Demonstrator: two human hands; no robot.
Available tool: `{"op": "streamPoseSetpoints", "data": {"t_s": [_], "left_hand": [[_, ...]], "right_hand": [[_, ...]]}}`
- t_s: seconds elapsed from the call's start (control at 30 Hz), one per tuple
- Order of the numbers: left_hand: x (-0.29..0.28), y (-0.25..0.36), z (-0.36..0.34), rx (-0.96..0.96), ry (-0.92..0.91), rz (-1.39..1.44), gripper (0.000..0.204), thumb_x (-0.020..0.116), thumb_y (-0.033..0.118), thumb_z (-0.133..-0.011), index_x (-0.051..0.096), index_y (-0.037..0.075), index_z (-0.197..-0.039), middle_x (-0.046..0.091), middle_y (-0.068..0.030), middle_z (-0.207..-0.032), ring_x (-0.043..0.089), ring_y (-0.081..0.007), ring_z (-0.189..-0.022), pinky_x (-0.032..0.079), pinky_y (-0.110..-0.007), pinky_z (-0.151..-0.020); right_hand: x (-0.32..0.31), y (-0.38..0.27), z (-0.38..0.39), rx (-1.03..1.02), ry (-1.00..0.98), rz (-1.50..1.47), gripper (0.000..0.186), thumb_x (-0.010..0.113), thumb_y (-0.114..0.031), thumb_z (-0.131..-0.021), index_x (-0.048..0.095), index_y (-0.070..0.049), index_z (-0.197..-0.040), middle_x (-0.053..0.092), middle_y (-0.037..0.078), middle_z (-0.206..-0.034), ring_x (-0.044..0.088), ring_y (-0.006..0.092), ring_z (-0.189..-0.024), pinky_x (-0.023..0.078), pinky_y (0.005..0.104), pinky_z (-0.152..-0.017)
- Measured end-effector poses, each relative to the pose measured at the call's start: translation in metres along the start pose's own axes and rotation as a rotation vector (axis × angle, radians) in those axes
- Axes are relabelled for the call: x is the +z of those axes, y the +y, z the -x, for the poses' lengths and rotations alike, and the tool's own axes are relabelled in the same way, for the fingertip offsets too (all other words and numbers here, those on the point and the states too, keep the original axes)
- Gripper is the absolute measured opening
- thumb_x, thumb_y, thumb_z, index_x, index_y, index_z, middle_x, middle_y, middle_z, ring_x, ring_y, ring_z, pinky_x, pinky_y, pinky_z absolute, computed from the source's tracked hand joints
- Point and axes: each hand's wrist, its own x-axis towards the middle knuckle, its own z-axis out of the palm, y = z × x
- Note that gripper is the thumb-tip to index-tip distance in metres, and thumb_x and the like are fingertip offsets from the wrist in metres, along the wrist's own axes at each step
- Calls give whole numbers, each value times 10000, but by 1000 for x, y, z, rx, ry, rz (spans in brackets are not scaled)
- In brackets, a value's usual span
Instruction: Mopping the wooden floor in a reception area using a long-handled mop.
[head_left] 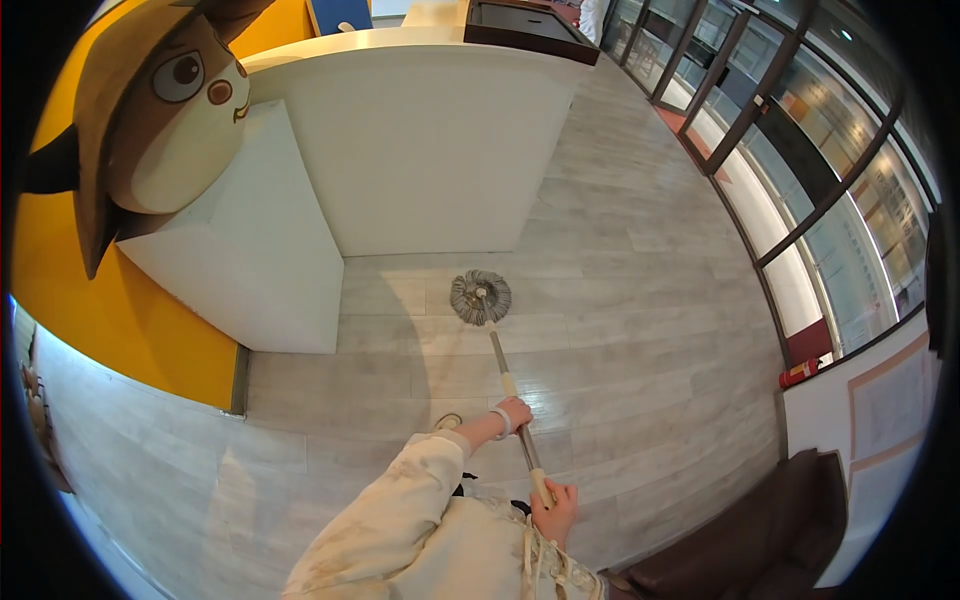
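Observation:
A round mop (480,299) with a grey string head rests on the floor in front of a white counter. Its pole slants back toward me, metal with beige grips. My left hand (513,414) is wrapped round the middle of the pole, farther out, with a pale band at the wrist. Closer to my body, my right hand (556,512) is closed on the beige grip at the top end of the pole. The left forearm wears a cream sleeve; the right forearm is mostly hidden.
A white counter (430,150) stands ahead, with a dark framed case (530,28) on top. Left are a white plinth (265,250) bearing a large hatted figure (165,120) and a yellow wall. Right are glass doors (750,100), a fire extinguisher (799,373) and a brown sofa (740,540).

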Motion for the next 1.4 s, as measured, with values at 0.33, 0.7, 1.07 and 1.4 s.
{"op": "streamPoseSetpoints", "data": {"t_s": [0.33,0.7,1.07,1.4], "left_hand": [[-85,-136,66,-370,235,215,287,723,161,-633,580,183,-881,571,-12,-936,498,-234,-1013,373,-385,-873],[-71,-213,78,-816,663,278,597,767,159,-595,501,224,-1124,387,-252,-1275,326,-442,-1214,308,-439,-999],[-117,-104,-82,-48,310,598,477,755,127,-583,533,187,-1000,526,-59,-1025,462,-306,-1073,371,-464,-869],[-157,-58,-82,-8,383,268,386,736,268,-619,516,150,-914,544,-41,-960,490,-254,-1004,346,-435,-856]], "right_hand": [[65,-83,-142,-197,-318,-20,333,709,-71,-628,646,-26,-953,550,106,-834,569,253,-759,461,324,-671],[89,-139,-187,-153,-298,-137,254,651,-6,-688,635,-16,-941,592,117,-918,594,259,-832,476,325,-726],[-6,-206,-161,-151,251,308,118,540,50,-758,602,19,-854,564,118,-804,559,235,-713,436,335,-597],[-59,-121,-194,-339,670,104,222,393,-48,-852,588,40,-913,573,89,-795,533,179,-656,370,279,-530]]}}
